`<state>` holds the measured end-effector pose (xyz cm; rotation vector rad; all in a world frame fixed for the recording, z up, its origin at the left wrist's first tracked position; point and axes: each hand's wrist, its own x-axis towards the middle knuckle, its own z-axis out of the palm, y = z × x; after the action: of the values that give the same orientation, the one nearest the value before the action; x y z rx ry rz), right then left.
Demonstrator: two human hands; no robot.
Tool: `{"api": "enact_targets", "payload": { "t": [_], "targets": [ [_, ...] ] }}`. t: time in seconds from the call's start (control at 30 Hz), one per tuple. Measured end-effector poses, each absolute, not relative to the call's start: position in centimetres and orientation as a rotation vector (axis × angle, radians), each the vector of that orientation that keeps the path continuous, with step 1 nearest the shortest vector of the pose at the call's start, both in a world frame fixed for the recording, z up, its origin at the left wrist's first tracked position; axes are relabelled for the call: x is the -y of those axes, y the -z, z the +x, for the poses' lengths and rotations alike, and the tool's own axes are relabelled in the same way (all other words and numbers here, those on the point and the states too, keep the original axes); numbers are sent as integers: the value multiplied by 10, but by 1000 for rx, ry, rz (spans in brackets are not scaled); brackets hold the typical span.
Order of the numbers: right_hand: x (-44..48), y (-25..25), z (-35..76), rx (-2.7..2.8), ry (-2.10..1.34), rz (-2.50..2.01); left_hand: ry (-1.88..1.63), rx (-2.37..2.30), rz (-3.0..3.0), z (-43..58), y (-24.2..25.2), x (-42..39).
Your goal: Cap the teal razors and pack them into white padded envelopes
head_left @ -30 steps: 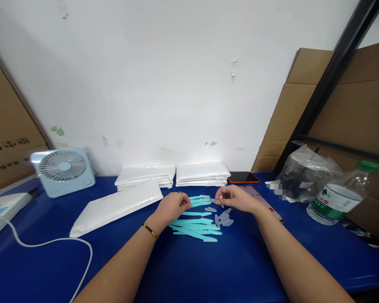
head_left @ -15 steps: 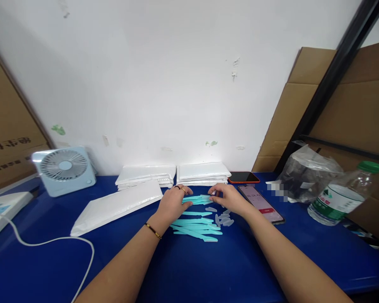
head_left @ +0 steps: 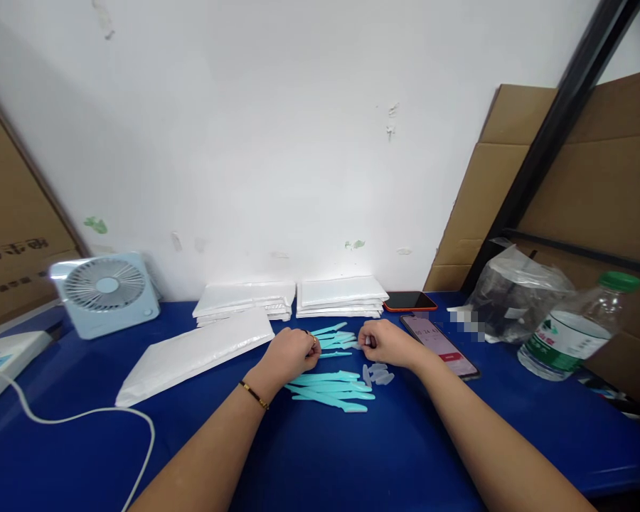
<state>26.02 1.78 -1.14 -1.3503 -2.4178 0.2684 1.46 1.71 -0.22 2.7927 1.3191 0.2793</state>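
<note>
My left hand (head_left: pixel 293 352) is closed around the handle end of a turquoise eyebrow razor (head_left: pixel 336 354), whose blade end points right. Opposite it, my right hand (head_left: pixel 387 343) pinches what looks like a small clear blade cap (head_left: pixel 358 345), partly hidden by the fingers. Just beyond the hands lies a group of turquoise razors (head_left: pixel 335 338), their left ends covered by my left hand. Nearer to me, several more razors (head_left: pixel 331 387) lie in a loose, overlapping pile. Loose translucent caps (head_left: pixel 380 374) are scattered to the right of that pile.
White padded envelopes (head_left: pixel 341 290) are stacked by the wall, with another envelope (head_left: pixel 192 355) at the left. Two phones, one lit (head_left: pixel 442 347) and one dark (head_left: pixel 410 301), lie right. A fan (head_left: pixel 107 291), a cable (head_left: pixel 85 417), a bottle (head_left: pixel 570 341) and a plastic bag (head_left: pixel 512 299) surround them.
My left hand has closed on a razor from just above the near pile and raised it slightly. My right hand has moved down and pinched a cap that lay loose there.
</note>
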Motion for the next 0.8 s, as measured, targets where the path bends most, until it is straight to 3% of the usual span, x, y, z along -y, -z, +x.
{"api": "enact_targets", "payload": {
  "t": [0.43,0.63,0.8],
  "targets": [
    [-10,6,243,2414,-366,-1215,-365,-1314,2850,18,0,-17],
    [-17,-1,263,2256,-285,-1227,-581,-1396,2641,17,-5,-14],
    [-21,-1,296,2420,-403,-1241,-282,-1148,2494,14,-8,-6]
  ]
}}
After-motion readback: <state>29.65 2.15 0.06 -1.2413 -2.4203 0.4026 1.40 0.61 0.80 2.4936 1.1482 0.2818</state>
